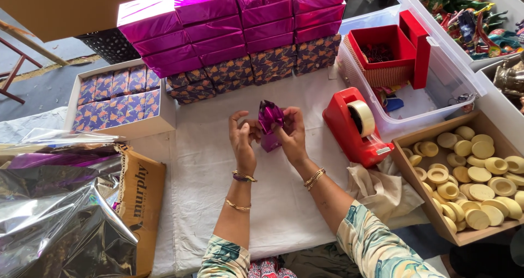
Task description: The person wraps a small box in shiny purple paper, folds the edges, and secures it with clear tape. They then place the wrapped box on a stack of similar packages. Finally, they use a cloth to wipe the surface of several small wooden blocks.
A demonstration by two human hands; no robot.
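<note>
A small box point(269, 140) half-wrapped in shiny magenta foil point(271, 114) stands on the white-covered surface point(218, 174), near its middle. The left hand point(243, 137) and right hand point(292, 133) grip it from either side — fingers pinching the gathered foil at the top. Just to the right sits a red tape dispenser point(355, 128); behind, stacked magenta-wrapped boxes point(229, 27). Far right — a wooden tray point(436, 212) of pale round pieces point(480, 174).
</note>
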